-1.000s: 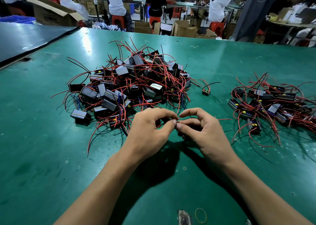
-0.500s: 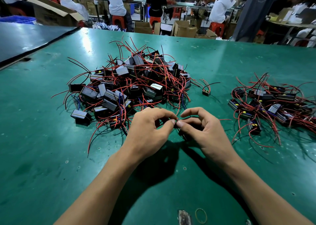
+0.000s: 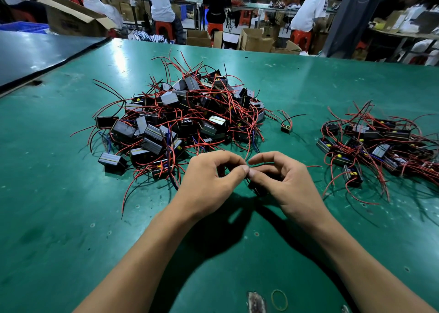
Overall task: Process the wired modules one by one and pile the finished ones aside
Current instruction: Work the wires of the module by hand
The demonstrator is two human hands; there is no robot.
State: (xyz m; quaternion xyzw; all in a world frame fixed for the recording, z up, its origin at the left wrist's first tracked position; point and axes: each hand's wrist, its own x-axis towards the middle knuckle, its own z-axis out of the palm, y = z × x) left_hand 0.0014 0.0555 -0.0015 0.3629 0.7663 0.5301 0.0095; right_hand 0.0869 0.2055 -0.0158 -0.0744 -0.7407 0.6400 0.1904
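A big heap of black and grey wired modules with red leads lies at the middle of the green table. A smaller pile of modules lies at the right. My left hand and my right hand meet just in front of the big heap, thumbs and forefingers pinching thin wires of one module. That dark module hangs mostly hidden under my right palm. A red lead sticks out to the right of my right hand.
One loose module sits between the two piles. A rubber band and a worn patch are near the front edge. A dark table adjoins at the left. Seated people and cardboard boxes fill the background.
Both hands stay in place in front of the heap. The fingertips have shifted slightly on the pinched wires; the piles have not moved.
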